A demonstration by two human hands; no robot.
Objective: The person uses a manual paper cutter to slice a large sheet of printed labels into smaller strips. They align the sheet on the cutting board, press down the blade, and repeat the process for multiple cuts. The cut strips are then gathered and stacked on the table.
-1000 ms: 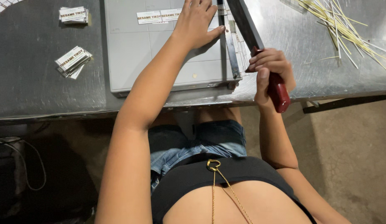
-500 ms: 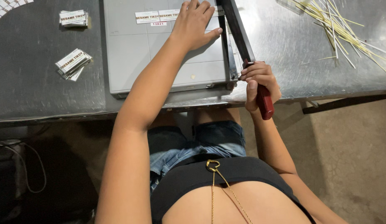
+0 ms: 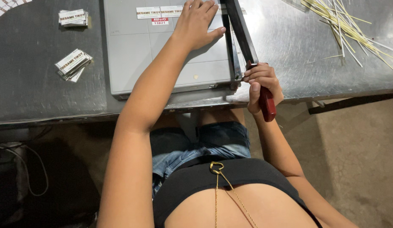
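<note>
On the steel desk (image 3: 32,76) two label stacks (image 3: 73,63) lay left of the grey cutter (image 3: 133,55), where the left hand (image 3: 198,23) pressed flat, fingers spread, on a label strip (image 3: 158,12), while the right hand's (image 3: 262,82) fingers were wrapped tight around the red blade handle (image 3: 267,105).

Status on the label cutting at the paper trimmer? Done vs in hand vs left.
Done: two stacks of cut labels lie on the metal table. In hand: left hand presses a label strip on the trimmer bed; right hand grips the red handle of the blade arm. Left: that uncut strip.
</note>
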